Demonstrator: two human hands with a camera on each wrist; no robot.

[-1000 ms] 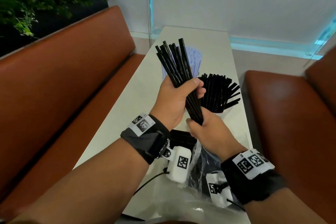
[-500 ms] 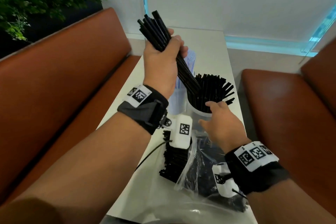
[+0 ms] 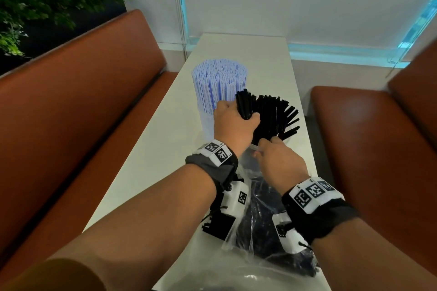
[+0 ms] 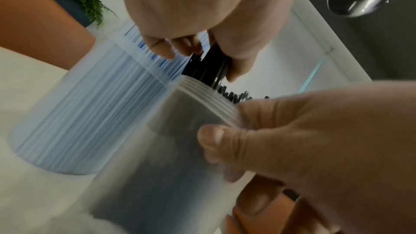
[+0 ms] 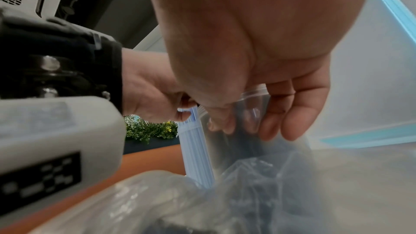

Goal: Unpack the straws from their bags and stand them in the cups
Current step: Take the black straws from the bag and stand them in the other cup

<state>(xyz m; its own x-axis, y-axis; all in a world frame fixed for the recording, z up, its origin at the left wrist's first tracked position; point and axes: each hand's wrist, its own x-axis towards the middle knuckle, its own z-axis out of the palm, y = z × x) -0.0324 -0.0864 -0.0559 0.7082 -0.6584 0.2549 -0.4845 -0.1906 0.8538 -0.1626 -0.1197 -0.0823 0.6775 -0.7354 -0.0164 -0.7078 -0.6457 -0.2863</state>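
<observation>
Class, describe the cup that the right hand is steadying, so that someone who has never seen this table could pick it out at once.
Start at the long pale table between the brown benches. Two clear cups stand side by side near its middle. The cup you want is the right-hand one, its rim pinched by the right hand; it holds fanned black straws, while its neighbour holds pale blue ones.

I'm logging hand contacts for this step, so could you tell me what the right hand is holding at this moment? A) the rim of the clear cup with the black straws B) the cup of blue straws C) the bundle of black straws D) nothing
A: the right hand pinches the rim of the clear cup, thumb outside, while the left hand grips the black straws going into it.
</observation>
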